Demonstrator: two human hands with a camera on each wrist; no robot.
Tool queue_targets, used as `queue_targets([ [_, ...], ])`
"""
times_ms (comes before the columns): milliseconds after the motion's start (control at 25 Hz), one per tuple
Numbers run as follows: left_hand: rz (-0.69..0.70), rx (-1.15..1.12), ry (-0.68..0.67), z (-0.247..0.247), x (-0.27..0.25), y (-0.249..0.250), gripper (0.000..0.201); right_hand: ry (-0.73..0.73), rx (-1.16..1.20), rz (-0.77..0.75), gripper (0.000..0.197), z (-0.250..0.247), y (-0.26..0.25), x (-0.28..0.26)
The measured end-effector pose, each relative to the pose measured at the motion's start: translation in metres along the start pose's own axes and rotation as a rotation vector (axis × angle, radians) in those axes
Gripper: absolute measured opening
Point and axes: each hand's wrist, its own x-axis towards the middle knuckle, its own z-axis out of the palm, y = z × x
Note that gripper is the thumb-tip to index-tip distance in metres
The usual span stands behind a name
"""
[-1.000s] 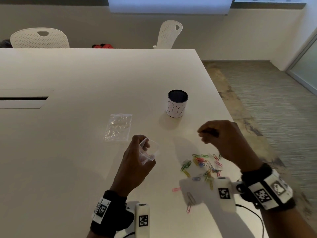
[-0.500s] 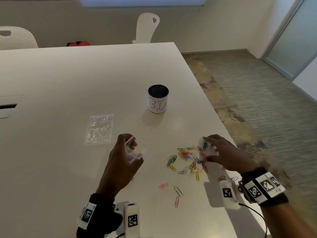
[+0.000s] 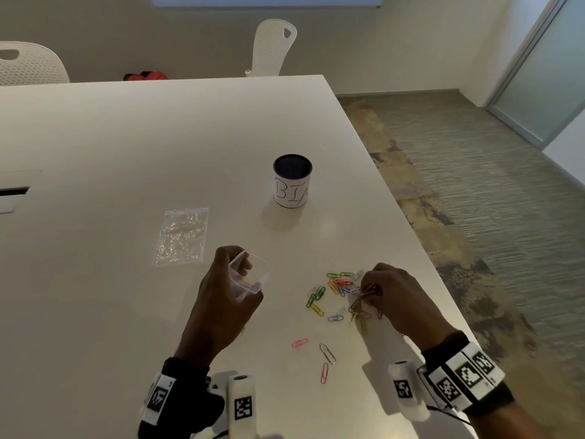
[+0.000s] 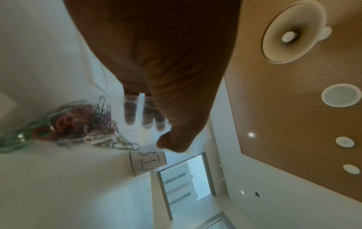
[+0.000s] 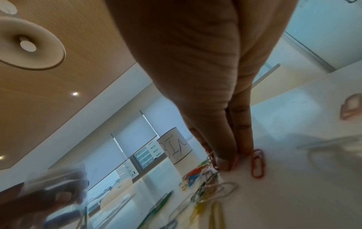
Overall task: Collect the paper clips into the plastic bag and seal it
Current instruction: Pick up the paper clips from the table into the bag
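Fingertips [image 5: 225, 162] of the right hand [image 3: 394, 299] pinch a red paper clip [image 3: 368, 292] at the edge of the loose paper clips [image 3: 335, 289] on the worktop [image 3: 126, 153]. Linked neighbours could drag along and drop. The left hand [image 3: 221, 299] grips the plastic bag [image 3: 248, 275], mouth open, part-filled; if it tilts, clips may spill.
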Motion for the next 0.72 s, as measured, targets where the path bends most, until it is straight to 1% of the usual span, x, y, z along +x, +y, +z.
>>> queue_targets([
  [160, -0.001, -0.006, -0.002, 0.001, -0.001, 0.002, 0.051, 0.005, 0.002, -0.006, 0.014, 0.002, -0.009, 0.004],
  [320, 0.017, -0.020, -0.004, 0.001, -0.004, 0.006, 0.051, 0.071, 0.166, 0.029, 0.014, -0.009, -0.007, 0.007],
  [400, 0.023, -0.032, -0.005, 0.002, -0.005, 0.009, 0.051, 0.101, 0.357, 0.080, 0.014, -0.020, -0.015, 0.006],
  [520, 0.025, -0.045, -0.013, 0.005, -0.007, 0.014, 0.050, 0.077, 0.773, 0.107, 0.014, -0.037, -0.049, 0.000],
  [560, 0.034, -0.046, -0.016, 0.006, -0.007, 0.014, 0.050, 0.070, 0.862, 0.083, 0.013, -0.042, -0.064, -0.001],
  [640, 0.050, -0.049, -0.028, 0.009, -0.007, 0.015, 0.049, 0.067, 0.925, -0.012, 0.012, -0.045, -0.095, -0.001],
  [720, 0.053, -0.051, -0.040, 0.011, -0.008, 0.016, 0.049, 0.086, 0.838, -0.140, 0.013, -0.043, -0.122, 0.002],
])
